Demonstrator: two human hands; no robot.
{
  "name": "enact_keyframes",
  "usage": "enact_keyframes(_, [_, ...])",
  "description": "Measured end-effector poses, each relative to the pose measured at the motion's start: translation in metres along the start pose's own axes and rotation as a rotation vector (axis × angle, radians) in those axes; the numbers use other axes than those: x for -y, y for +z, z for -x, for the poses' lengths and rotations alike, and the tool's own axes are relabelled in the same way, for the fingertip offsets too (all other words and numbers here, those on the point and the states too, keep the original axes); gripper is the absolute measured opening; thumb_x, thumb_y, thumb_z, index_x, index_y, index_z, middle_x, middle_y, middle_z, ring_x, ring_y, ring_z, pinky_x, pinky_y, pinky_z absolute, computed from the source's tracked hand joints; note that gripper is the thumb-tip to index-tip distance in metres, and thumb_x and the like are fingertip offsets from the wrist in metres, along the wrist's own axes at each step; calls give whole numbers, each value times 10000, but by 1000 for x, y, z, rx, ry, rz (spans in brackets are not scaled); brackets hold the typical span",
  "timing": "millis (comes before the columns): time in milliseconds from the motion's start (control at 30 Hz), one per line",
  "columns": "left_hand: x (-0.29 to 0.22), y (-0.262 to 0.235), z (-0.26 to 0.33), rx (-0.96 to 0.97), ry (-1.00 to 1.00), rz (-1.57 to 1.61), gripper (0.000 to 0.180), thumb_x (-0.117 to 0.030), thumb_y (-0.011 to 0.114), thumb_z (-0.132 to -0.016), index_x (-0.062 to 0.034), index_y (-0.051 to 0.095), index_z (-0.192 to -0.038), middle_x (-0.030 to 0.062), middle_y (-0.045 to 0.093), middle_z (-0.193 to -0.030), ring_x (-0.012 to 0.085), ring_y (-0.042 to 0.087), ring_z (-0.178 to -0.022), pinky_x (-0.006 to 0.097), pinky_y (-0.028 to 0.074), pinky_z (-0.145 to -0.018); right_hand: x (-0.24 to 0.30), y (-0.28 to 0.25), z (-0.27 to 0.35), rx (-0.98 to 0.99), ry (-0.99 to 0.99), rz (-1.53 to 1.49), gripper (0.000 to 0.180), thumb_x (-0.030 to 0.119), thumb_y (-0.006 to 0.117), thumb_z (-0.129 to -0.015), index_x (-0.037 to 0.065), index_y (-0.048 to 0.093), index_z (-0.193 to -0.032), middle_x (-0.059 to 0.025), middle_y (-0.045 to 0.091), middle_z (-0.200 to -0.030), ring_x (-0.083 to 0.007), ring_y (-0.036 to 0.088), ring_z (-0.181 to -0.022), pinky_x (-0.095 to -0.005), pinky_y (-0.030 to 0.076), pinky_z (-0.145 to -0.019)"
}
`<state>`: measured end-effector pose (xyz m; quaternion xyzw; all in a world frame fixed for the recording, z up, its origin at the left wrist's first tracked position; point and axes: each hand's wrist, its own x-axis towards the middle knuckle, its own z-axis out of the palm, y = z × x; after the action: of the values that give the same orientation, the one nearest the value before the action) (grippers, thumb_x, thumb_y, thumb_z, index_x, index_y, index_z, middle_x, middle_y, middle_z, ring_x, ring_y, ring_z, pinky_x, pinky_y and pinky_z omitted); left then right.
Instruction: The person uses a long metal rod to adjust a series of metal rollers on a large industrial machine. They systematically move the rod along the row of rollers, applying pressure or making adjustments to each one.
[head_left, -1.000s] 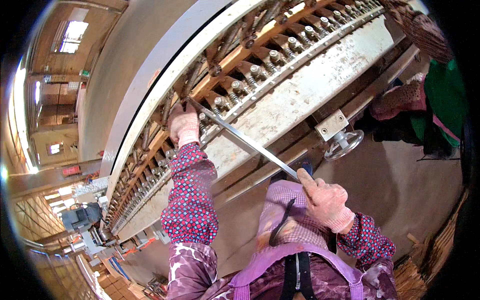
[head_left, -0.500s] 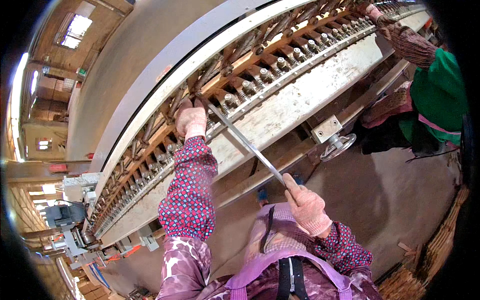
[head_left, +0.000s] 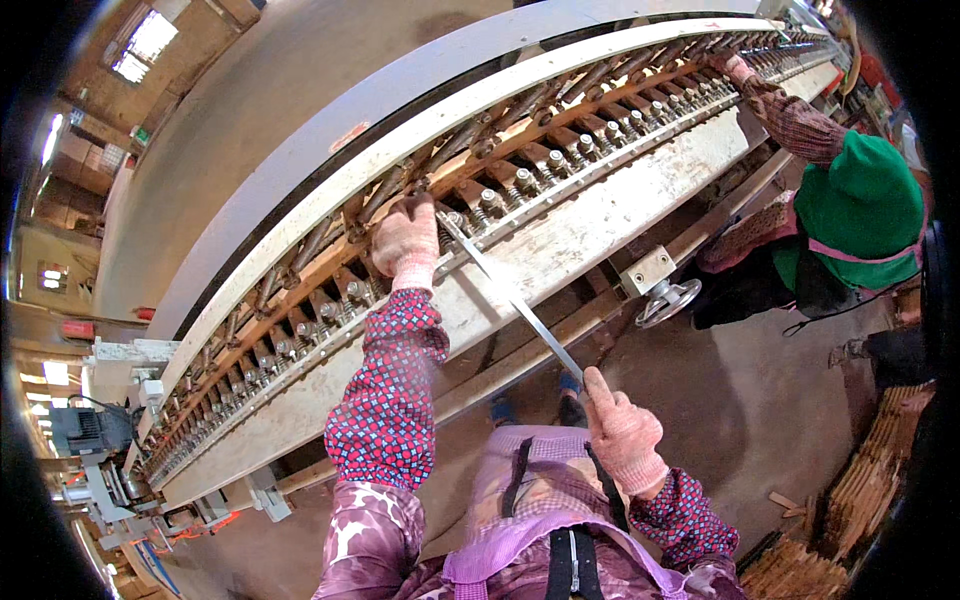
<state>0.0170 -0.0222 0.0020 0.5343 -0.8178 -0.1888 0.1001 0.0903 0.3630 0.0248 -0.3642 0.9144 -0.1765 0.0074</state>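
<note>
My right hand (head_left: 622,428), in a pale pink knitted glove, is closed round the near end of a long flat metal bar (head_left: 535,322). The bar slants up and left from it across the pale machine beam (head_left: 600,255). Its far end lies among the spring-loaded bolts (head_left: 489,197), beside my left hand (head_left: 407,245). That hand, gloved alike, reaches into the row with curled fingers, against a long wooden strip (head_left: 455,180). Its fingertips are partly hidden, and what they grip cannot be made out.
At the right a co-worker in a green garment (head_left: 868,195) reaches a gloved hand (head_left: 738,70) to the same row. A handwheel (head_left: 672,301) sticks out below the beam. An electric motor (head_left: 95,430) is at the machine's left end. Split wood (head_left: 875,470) lies at lower right.
The view has shifted, so the machine's left end sits lower and farther left. My right hand still holds the bar, and my left hand stays at the bolt row with its fingers more curled.
</note>
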Motion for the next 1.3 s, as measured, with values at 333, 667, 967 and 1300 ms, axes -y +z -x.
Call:
enact_keyframes(333, [3, 6, -9, 82, 35, -50, 820, -760, 496, -848, -72, 653, -1265, 217, 658, -1246, 388, 632, -1154, 551, 509, -895, 22, 25, 0, -23, 43, 27, 517, 252, 676, -884, 165, 570, -1382, -96, 610, -693, -291, 576, -475, -411, 453, -453])
enact_keyframes(667, [0, -3, -2, 204, -2, 0, 687, -689, 541, -864, -130, 671, -1242, 194, 675, -1211, 359, 632, -1147, 518, 480, -950, 28, 2, 5, 85, 69, 87, 575, 227, 694, -845, 163, 556, -1400, -88, 604, -693, -288, 579, -484, -426, 451, -459])
enact_keyframes(967, [-14, -7, -3, 184, -39, 3, 625, -668, 489, -910, -163, 695, -1214, 98, 685, -1231, 314, 615, -1177, 434, 459, -1007, 27, 9, -9, -15, 75, 3, 538, 236, 681, -870, 187, 565, -1393, -97, 624, -722, -281, 606, -513, -417, 473, -479])
enact_keyframes(1300, [3, 1, -3, 132, 87, 56, 742, -665, 571, -861, -74, 622, -1306, 182, 632, -1307, 338, 602, -1206, 426, 464, -1017, 30, -33, -14, 59, 47, 107, 527, 164, 670, -857, 170, 584, -1377, -98, 608, -750, -299, 604, -555, -410, 481, -509])
